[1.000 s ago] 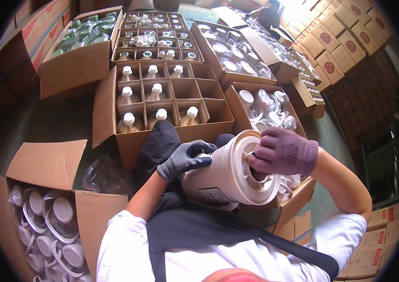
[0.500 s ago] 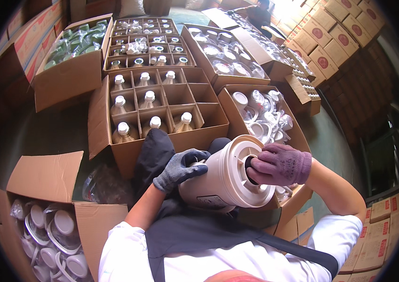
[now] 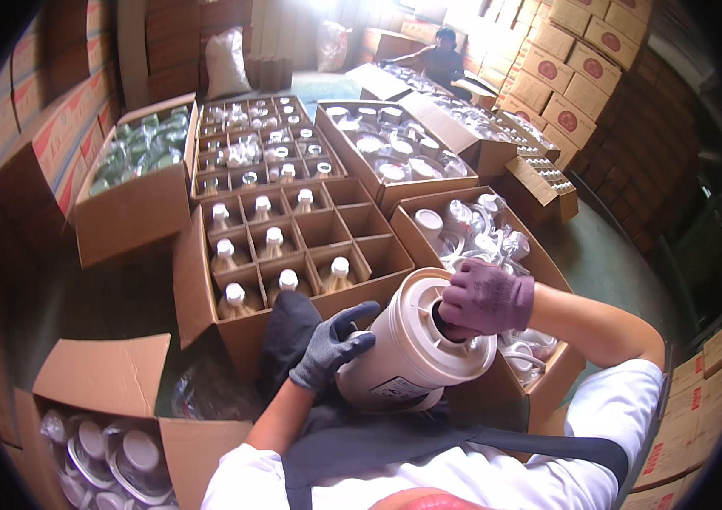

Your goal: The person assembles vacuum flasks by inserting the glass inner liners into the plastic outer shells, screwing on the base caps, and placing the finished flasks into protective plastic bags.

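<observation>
A cream plastic bucket [image 3: 386,370] with a ribbed rim and a dark label rests tilted on my lap, its round end turned up toward the right. My left hand [image 3: 327,347], in a grey-blue glove, grips the bucket's left side with the thumb apart from the fingers; a small pale piece shows between them. Wearing a purple glove, my right hand [image 3: 487,297] has its fingers curled into the dark round opening [image 3: 441,321] in the middle of the bucket's end. Whatever those fingertips hold is hidden.
A divided carton [image 3: 193,280] of white-capped bottles stands ahead. Right of it is a carton [image 3: 553,270] of wrapped white parts. Another open carton [image 3: 165,463] sits at lower left. Beyond lie more cartons, stacked boxes [image 3: 569,119] and a person [image 3: 443,59] at a far table.
The view has tilted up, so the cartons sit lower in the picture. My left hand's fingers have spread slightly on the bucket. My right hand stays at the opening.
</observation>
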### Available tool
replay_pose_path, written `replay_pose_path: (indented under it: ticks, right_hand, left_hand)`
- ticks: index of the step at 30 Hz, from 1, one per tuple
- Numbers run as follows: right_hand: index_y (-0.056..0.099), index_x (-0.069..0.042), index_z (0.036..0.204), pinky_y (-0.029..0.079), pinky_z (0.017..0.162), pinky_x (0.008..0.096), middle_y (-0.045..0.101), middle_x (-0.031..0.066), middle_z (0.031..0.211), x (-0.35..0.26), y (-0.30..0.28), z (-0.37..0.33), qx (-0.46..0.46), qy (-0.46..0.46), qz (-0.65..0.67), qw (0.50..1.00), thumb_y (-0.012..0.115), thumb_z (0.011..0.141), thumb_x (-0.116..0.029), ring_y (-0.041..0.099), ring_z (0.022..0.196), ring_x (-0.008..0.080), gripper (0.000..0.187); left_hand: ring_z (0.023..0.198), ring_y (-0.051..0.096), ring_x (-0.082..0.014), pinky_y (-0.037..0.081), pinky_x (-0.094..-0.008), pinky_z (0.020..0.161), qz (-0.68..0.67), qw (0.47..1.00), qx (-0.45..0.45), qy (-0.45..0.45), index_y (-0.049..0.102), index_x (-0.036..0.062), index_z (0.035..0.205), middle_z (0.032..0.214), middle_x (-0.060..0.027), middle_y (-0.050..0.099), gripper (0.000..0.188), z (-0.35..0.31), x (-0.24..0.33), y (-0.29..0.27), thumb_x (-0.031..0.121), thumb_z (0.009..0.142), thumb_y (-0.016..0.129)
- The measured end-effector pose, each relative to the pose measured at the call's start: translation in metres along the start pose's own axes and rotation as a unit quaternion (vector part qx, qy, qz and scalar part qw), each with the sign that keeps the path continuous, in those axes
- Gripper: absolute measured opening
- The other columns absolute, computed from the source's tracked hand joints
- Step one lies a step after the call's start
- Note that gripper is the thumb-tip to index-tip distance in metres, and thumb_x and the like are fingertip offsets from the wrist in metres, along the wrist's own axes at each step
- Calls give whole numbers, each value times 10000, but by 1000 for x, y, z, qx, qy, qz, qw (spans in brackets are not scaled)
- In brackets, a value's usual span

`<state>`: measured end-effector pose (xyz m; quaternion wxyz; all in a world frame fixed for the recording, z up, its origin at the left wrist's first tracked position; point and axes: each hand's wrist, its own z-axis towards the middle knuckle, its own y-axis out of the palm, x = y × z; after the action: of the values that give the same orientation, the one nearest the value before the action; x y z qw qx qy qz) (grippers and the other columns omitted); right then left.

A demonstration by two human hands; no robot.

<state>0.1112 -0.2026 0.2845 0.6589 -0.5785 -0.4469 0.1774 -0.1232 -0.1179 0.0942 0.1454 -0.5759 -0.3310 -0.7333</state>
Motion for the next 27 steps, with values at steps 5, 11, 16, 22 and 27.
replay_pose_path:
  ticks: [5, 11, 16, 22, 27]
  right_hand:
    - [720, -72, 716, 514, 674, 413, 669, 171, 709, 13, -8, 20, -195, 502, 205, 817, 424, 895, -464, 661, 665, 312, 523]
    - [705, -137, 998, 499, 699, 374, 637, 64, 790, 40, -28, 2, 49, 208, 207, 955, 639, 870, -311, 633, 741, 244, 226]
    - [624, -192, 1054, 479, 793, 353, 598, 7, 934, 46, -43, 25, 3, 0, 100, 995, 637, 843, -211, 607, 870, 197, 212]
    - [604, -161, 971, 443, 788, 351, 520, -15, 852, 54, -16, 35, 39, -83, 3, 996, 660, 747, -282, 559, 834, 157, 260]
    - [698, -102, 831, 489, 717, 386, 651, 86, 711, 52, 0, 58, -270, 291, 107, 912, 491, 925, -374, 641, 705, 263, 355]
  left_hand:
    - [542, 399, -10, 314, -187, 505, 11, 993, 118, -16, 448, 47, 1401, 638, 77, 476, 620, 6, 24, 36, 139, 850, 719]
    - [527, 397, -3, 299, -184, 472, -85, 987, 128, -48, 467, 35, 1378, 665, 79, 524, 612, 3, 38, 26, 196, 852, 736]
    - [537, 406, -6, 295, -174, 484, -120, 990, 62, -42, 416, 44, 1418, 713, 59, 571, 693, -1, 34, -7, 250, 841, 741]
    - [590, 472, -12, 355, -169, 514, -126, 990, 48, -51, 404, 40, 1424, 770, 42, 599, 706, -5, 29, -8, 271, 845, 735]
    - [843, 641, -179, 516, -294, 715, 100, 984, 142, 50, 384, -3, 1417, 1060, -110, 649, 655, -8, -4, 13, 230, 881, 681]
